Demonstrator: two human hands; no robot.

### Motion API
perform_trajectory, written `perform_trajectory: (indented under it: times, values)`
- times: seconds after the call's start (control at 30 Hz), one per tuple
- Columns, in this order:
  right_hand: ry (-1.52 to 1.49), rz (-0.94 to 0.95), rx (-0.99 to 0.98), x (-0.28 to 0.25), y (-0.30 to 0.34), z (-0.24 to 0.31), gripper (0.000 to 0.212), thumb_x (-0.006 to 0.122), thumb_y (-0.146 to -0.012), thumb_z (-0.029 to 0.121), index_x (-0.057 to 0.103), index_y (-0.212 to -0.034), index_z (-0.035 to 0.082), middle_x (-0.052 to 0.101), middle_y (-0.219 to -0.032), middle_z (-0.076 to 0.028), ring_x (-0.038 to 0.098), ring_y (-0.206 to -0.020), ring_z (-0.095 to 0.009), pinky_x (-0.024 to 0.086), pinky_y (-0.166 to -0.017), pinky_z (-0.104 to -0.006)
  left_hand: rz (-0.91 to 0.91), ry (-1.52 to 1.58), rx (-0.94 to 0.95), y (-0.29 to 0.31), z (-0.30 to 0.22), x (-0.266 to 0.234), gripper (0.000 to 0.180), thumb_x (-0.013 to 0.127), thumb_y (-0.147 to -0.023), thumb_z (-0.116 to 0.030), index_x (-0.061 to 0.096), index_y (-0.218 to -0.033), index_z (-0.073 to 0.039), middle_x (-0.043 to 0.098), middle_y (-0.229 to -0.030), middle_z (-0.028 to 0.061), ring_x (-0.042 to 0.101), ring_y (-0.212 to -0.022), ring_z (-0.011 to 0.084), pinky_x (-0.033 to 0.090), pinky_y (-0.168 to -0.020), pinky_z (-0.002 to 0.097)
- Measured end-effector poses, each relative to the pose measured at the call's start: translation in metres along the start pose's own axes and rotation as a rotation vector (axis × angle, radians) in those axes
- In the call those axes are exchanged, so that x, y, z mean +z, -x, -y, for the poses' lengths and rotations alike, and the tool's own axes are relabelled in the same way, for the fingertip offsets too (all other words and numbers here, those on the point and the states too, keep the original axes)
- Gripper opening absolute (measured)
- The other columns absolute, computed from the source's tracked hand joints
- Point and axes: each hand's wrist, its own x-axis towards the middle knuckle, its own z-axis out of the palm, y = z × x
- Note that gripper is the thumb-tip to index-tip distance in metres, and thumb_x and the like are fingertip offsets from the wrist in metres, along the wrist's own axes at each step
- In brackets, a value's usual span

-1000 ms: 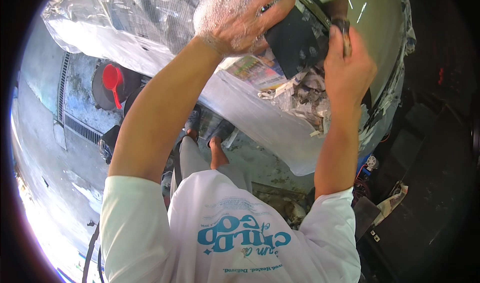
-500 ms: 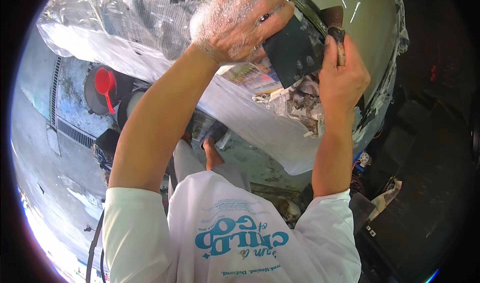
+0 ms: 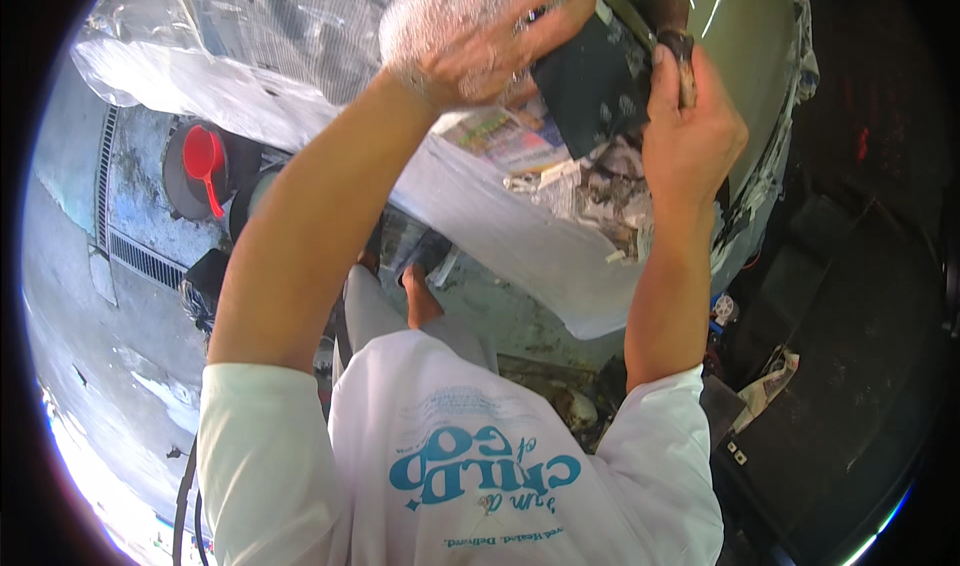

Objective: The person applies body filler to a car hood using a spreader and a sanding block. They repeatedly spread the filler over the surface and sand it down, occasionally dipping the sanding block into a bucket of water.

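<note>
A drain grating [image 3: 146, 257] crosses grey floor [image 3: 75, 286] (stained).

Blown-out glare lower left, deep shadow right, streaked highlights on glossy panel [image 3: 742, 71], black fisheye rim

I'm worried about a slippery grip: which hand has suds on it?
The left hand: white suds coat its back. The right hand, holding the handled tool, shows none.
</note>
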Motion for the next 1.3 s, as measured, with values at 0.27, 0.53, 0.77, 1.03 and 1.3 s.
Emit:
perform_trajectory:
  times: [0.27, 0.53, 0.77, 1.03, 1.3]
  values:
    - [-0.098, -0.041, 0.106, -0.001, -0.003, 0.011, 0.027, 0.077, -0.099, 0.021, 0.073, -0.109, -0.003, 0.069, -0.077, -0.018, 0.067, -0.065, -0.034, 0.053, -0.064, -0.0431, -0.035, 0.028, 0.003, 0.003, -0.006, -0.001, 0.075, 0.078, -0.083, -0.035, 0.059, -0.153, -0.018, 0.059, -0.145, 0.0053, 0.065, -0.120, 0.0243, 0.054, -0.094, 0.0417]
    - [-0.570, -0.120, 0.701, -0.065, 0.067, -0.029, 0.038, 0.069, -0.107, 0.029, 0.068, -0.125, -0.005, 0.069, -0.086, -0.005, 0.058, -0.062, -0.008, 0.043, -0.054, -0.0240, 0.150, -0.129, -0.100, 0.002, -0.015, -0.004, 0.085, 0.087, -0.071, -0.034, 0.058, -0.151, -0.024, 0.054, -0.149, 0.0002, 0.064, -0.120, 0.0254, 0.052, -0.098, 0.0479]
    - [-0.724, -0.163, 0.739, -0.093, 0.110, -0.033, 0.029, 0.061, -0.111, 0.025, 0.064, -0.121, -0.002, 0.069, -0.095, -0.008, 0.061, -0.068, -0.011, 0.045, -0.055, -0.0265, 0.116, -0.114, -0.106, 0.010, -0.009, 0.005, 0.109, 0.098, -0.062, -0.039, 0.045, -0.157, -0.030, 0.048, -0.151, -0.0013, 0.057, -0.132, 0.0310, 0.048, -0.107, 0.0549]
    - [-0.923, -0.120, 0.785, -0.104, 0.144, -0.031, 0.032, 0.059, -0.112, 0.023, 0.062, -0.130, -0.003, 0.072, -0.099, -0.010, 0.063, -0.070, -0.013, 0.048, -0.058, -0.0291, 0.115, -0.099, -0.100, 0.006, -0.009, 0.000, 0.103, 0.095, -0.062, -0.036, 0.050, -0.154, -0.028, 0.051, -0.150, -0.0007, 0.057, -0.131, 0.0292, 0.048, -0.108, 0.0550]
    - [-0.793, -0.243, 0.795, -0.118, 0.174, -0.018, 0.039, 0.080, -0.099, 0.014, 0.066, -0.132, -0.002, 0.067, -0.112, -0.004, 0.064, -0.091, -0.010, 0.052, -0.076, -0.0237, 0.067, -0.127, -0.099, -0.002, -0.013, -0.008, 0.077, 0.083, -0.076, -0.036, 0.058, -0.147, -0.025, 0.057, -0.144, 0.0006, 0.058, -0.127, 0.0276, 0.049, -0.105, 0.0544]
